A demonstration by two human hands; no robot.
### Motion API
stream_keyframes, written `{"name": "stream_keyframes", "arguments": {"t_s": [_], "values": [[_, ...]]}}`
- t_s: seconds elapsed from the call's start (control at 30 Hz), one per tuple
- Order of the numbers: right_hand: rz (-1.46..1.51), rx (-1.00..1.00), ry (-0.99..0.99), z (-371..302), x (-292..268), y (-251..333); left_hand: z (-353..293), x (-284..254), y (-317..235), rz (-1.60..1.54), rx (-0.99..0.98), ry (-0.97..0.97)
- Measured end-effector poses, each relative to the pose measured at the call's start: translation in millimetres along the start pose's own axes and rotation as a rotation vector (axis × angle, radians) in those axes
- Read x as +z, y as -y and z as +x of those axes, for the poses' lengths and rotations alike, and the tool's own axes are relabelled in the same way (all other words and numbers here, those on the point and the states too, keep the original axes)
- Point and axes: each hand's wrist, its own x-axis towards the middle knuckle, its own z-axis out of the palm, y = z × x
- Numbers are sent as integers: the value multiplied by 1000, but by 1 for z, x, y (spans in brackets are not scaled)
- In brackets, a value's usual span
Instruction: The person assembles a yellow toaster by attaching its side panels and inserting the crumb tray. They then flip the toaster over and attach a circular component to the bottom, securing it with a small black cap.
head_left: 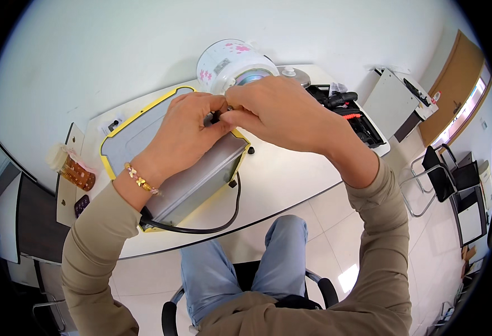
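A grey metal box-shaped appliance (201,182) with yellow edging lies on the white table, slightly left of me. A black cable (223,224) loops along its near side. My left hand (185,129) is over the far right end of the appliance, its fingers closed in a pinch. Against it, my right hand (279,112) is closed too, thumb and forefinger pressed together. Something small and dark shows between the fingertips, but I cannot make out what it is. The hands cover that corner of the appliance.
Behind my hands a white rice cooker (221,67) with pink flowers lies tipped, a round metal lid (299,76) beside it. At the right of the table (291,173) sits a black tool case (372,134). An amber jar (81,173) and a phone (81,205) are at left.
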Motion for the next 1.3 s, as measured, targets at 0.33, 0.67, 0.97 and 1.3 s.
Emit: {"name": "stream_keyframes", "arguments": {"t_s": [0.33,0.67,0.97,1.3], "values": [[-160,-23,106,6,-4,4,-1,0,4,63,-3,20],[-269,-88,23,1,6,2,-2,7,6,-103,-27,-58],[-280,-25,-33,0,9,8,-2,3,7,-187,-96,-53],[-266,59,9,1,8,10,1,-6,-9,33,-59,80]]}}
